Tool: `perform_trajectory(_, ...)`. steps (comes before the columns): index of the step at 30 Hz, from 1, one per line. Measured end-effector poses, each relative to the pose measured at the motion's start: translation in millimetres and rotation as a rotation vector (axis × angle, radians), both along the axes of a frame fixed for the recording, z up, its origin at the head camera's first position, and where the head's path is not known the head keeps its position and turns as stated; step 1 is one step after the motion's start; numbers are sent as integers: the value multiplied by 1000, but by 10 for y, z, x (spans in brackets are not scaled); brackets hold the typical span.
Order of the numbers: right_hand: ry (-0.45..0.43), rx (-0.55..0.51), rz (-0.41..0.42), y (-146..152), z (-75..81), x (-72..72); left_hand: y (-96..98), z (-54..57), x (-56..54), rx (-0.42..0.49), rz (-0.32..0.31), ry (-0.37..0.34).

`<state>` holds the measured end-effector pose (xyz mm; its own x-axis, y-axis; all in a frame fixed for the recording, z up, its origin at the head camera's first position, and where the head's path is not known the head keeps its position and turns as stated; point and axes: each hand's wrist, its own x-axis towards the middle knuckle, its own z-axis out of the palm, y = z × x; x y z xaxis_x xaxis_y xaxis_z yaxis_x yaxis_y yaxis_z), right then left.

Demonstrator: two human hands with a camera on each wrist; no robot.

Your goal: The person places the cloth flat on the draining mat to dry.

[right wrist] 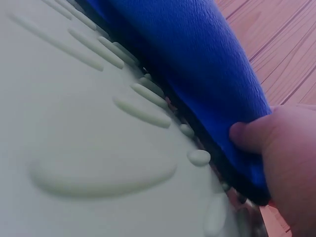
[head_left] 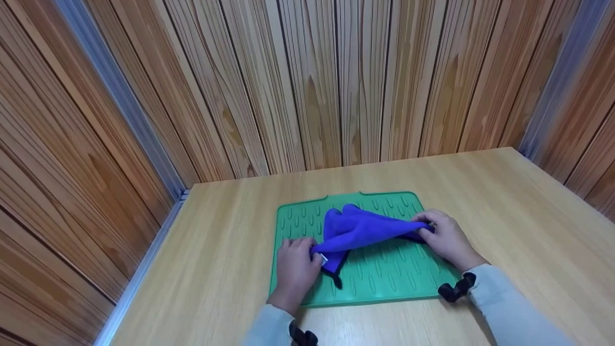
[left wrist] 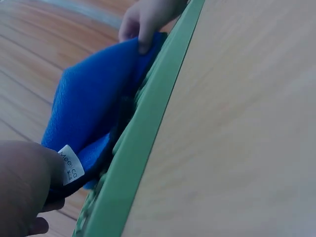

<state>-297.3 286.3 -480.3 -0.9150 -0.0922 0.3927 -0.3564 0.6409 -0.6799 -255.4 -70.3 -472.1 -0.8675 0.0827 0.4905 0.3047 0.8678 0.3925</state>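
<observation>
**Spotter:** Wood-panelled walls close in on three sides of your head view, and a pale wooden desk fills the lower half of the frame. At lower centre a green ribbed mat lies flat on the desk. On it is the blue cloth, bunched and lifted into a ridge running from lower left to right.

**Checker:** And your hands there?

**Spotter:** Your left hand sits at the mat's left part, its grip pinching the cloth's lower left corner, where a small white label shows. Your right hand is at the right of the mat, grip closed on the cloth's opposite end. Both sleeves are light grey, with a black strap at each wrist.

**Checker:** Move to your left wrist view.

**Spotter:** Your left hand fills the lower left corner, pinching the cloth right beside the white label. The cloth rises toward the top of the frame, where fingers of your right hand grip its far end. The mat's edge runs diagonally through the middle, with bare desk to the right.

**Checker:** Right wrist view?

**Spotter:** The mat looks pale here, its raised ribs filling the left. The cloth slants from the top to the lower right, where your right hand's thumb presses it against the hidden fingers.
</observation>
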Motion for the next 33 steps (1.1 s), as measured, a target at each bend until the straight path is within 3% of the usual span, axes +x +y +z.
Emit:
perform_trajectory(4,22,-2,-14,16,-5,-7,-76,3,-40,23,15,17)
perform_trajectory(9,29,5,-25,20,-5,-13,-127,8,-62,61,34,-24)
perform_trajectory(13,0,-13,-22,25,-9,-3,-133,-7,-58,94,36,-34)
perform_trajectory(19,-73,-33,-16,61,-18,-10,-94,-29,-7,171,51,-124)
perform_trajectory(27,-135,-66,-40,86,5,19,-55,-45,102,381,-47,-257)
perform_trajectory(33,-169,-149,-7,78,11,28,-61,-65,114,420,-72,-343)
